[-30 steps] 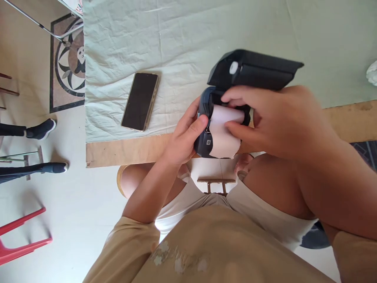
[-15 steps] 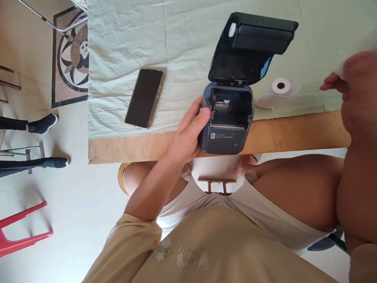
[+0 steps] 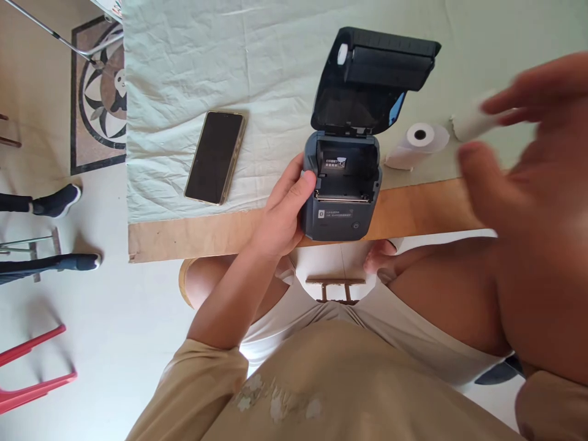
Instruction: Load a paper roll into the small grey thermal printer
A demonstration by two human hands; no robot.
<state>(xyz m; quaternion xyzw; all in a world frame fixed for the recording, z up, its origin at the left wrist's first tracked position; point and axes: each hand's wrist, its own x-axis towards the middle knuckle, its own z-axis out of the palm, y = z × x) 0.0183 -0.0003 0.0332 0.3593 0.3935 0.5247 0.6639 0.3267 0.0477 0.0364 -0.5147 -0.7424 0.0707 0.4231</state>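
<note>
My left hand grips the side of a dark portable thermal printer, its thumb along the edge of the paper bay. The printer's lid stands open, and the bay shows a small label and no roll. A white paper roll lies just right of the printer. My right hand is blurred, its thumb and fingers spread with nothing seen between them. Behind its fingertips is a second white roll, partly hidden; I cannot tell whether they touch it.
A phone lies face up on the pale green cloth, left of the printer. The bare wooden table edge runs in front of my lap. On the floor to the left are another person's feet and a red stool.
My right hand has come in from the right edge, and its fingers have spread. A second white roll now shows beside it. The view has shifted slightly; my left hand still grips the printer.
</note>
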